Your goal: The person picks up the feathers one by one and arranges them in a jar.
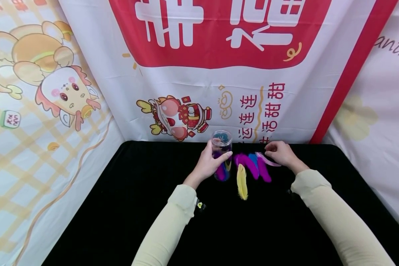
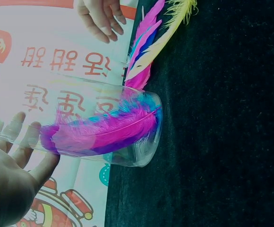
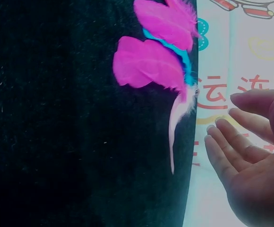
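My left hand point(image 1: 208, 161) grips a clear jar point(image 1: 222, 137) standing upright on the black table, its thumb across the front. Inside the jar lie magenta, purple and blue feathers point(image 2: 108, 135), with a bit of yellow visible in the head view. Right of the jar, a yellow feather point(image 1: 242, 183) lies near several magenta feathers point(image 1: 263, 169) and a blue feather point(image 1: 253, 159). A pale pink feather point(image 1: 268, 160) is nearest to my right hand point(image 1: 282, 153). In the right wrist view that hand's fingers point(image 3: 231, 146) are loosely bent, apart from the feathers, and hold nothing.
The black-covered table point(image 1: 146, 221) ends at a white and red printed cloth point(image 1: 186, 81) behind the jar. A patterned cloth point(image 1: 26, 166) hangs on the left and a pale one point(image 1: 379, 129) on the right.
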The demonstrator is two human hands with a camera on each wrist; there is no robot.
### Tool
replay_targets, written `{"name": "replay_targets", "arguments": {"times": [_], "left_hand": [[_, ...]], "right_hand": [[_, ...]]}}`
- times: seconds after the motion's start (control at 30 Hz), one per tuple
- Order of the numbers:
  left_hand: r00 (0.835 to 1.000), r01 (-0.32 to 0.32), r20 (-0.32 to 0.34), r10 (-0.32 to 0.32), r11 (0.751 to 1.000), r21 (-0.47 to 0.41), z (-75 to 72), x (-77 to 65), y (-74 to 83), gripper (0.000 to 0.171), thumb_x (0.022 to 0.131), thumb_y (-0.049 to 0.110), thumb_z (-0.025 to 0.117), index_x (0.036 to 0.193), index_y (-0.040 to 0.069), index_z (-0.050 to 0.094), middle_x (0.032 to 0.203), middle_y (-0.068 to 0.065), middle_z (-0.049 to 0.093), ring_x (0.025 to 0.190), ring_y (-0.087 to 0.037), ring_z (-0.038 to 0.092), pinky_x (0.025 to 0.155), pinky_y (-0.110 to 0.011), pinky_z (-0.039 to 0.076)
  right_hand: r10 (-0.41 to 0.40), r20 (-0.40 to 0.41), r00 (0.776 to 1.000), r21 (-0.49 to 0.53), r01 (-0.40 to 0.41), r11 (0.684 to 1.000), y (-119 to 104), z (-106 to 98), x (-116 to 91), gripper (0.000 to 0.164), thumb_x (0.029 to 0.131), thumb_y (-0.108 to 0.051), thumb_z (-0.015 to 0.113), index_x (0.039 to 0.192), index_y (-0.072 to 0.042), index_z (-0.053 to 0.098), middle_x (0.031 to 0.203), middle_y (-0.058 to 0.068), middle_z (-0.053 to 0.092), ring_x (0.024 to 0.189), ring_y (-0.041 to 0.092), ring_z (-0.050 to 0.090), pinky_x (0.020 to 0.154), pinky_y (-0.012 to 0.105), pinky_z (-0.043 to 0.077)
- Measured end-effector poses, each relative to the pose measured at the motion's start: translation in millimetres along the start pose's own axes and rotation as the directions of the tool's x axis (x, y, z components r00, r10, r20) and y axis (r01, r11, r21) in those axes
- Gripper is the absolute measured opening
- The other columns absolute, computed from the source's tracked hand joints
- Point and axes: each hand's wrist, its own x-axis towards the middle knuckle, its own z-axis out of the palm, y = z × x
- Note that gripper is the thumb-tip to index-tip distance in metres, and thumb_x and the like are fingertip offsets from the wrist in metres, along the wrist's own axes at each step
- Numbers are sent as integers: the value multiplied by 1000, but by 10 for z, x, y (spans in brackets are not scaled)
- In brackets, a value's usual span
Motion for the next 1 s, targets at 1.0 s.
{"name": "replay_targets", "arguments": {"times": [1.0], "left_hand": [[1000, 3, -1, -3, 1000, 9, 8, 16, -15, 69, 91, 51, 75, 143, 18, 41, 132, -8, 62, 122, -20, 60, 108, -44, 46]], "right_hand": [[94, 85, 992, -49, -90, 995, 250, 174, 61, 37, 87, -13, 76, 115, 10, 66, 96, 14, 73, 96, 29, 65, 88, 41, 51]]}}
